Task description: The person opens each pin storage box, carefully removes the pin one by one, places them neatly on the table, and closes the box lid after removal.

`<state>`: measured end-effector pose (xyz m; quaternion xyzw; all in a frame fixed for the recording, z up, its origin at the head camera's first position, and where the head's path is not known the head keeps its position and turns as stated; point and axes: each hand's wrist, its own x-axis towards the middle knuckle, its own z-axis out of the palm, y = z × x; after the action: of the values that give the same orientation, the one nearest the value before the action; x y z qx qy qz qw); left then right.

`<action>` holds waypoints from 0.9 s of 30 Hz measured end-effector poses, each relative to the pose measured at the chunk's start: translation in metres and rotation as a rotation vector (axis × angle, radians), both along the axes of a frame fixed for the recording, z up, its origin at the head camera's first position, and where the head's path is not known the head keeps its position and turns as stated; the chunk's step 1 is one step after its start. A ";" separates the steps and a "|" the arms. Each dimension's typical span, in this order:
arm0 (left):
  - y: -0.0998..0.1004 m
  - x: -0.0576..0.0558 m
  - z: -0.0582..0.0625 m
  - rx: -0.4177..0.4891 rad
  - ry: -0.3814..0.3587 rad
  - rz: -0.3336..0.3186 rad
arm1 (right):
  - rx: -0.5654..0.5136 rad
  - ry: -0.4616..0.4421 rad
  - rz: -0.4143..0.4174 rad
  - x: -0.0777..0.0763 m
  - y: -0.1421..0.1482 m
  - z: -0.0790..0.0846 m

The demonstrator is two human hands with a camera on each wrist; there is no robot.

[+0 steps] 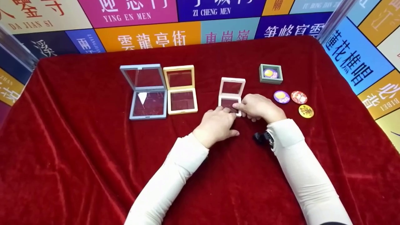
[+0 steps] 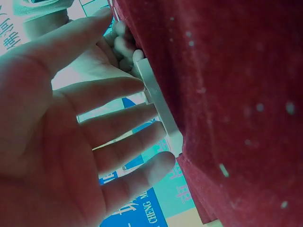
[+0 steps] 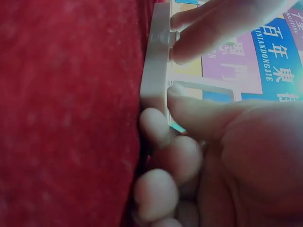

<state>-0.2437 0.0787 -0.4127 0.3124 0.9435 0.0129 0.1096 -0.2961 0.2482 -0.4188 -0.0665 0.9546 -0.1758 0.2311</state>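
Note:
A small white hinged display frame [image 1: 231,95] stands with its lid raised on the red cloth, clear film in both halves. My right hand [image 1: 259,107] pinches its near right corner, thumb on top and fingers curled against the side, as the right wrist view shows on the frame's edge [image 3: 155,61]. From the front left, my left hand [image 1: 217,125] lays nearly straight, spread fingertips on the frame's near side. In the left wrist view those fingers [image 2: 128,118] touch the white edge [image 2: 162,106] without curling round it.
Left of my hands stand two opened frames, one blue [image 1: 148,117] and one yellow [image 1: 182,111]. To the right sits a green frame [image 1: 270,82] with a round badge visible in it. Purple [image 1: 281,97], red [image 1: 299,97] and yellow [image 1: 306,111] badges lie nearby. Printed panels [image 1: 150,37] border the table.

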 end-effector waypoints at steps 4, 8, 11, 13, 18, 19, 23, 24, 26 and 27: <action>-0.002 -0.003 0.001 0.001 -0.031 0.032 | -0.096 -0.010 0.000 0.000 0.004 -0.001; -0.003 -0.006 0.000 -0.033 -0.074 0.073 | -0.132 -0.015 -0.011 0.000 0.006 -0.003; -0.004 -0.008 0.000 -0.061 -0.097 0.090 | -0.135 -0.019 -0.010 0.000 0.007 -0.004; -0.004 -0.009 0.000 -0.067 -0.103 0.095 | -0.136 -0.016 -0.009 0.000 0.007 -0.004; -0.005 -0.012 0.000 -0.057 -0.106 0.099 | -0.126 -0.008 -0.007 -0.002 0.008 -0.005; -0.006 -0.012 -0.001 -0.056 -0.110 0.102 | -0.123 -0.011 -0.008 -0.002 0.008 -0.006; -0.008 -0.015 -0.004 -0.073 -0.124 0.125 | -0.105 -0.030 -0.006 -0.003 0.007 -0.007; -0.009 -0.015 -0.004 -0.079 -0.122 0.134 | -0.100 -0.030 -0.003 -0.003 0.007 -0.007; -0.010 -0.017 -0.004 -0.086 -0.117 0.151 | -0.088 -0.024 0.001 -0.003 0.007 -0.006; -0.010 -0.017 -0.003 -0.084 -0.116 0.159 | -0.085 -0.022 0.003 -0.003 0.006 -0.006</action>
<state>-0.2607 0.0686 -0.4160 0.2304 0.9572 0.0000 0.1755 -0.2995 0.2547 -0.4245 -0.0758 0.9436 -0.2167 0.2386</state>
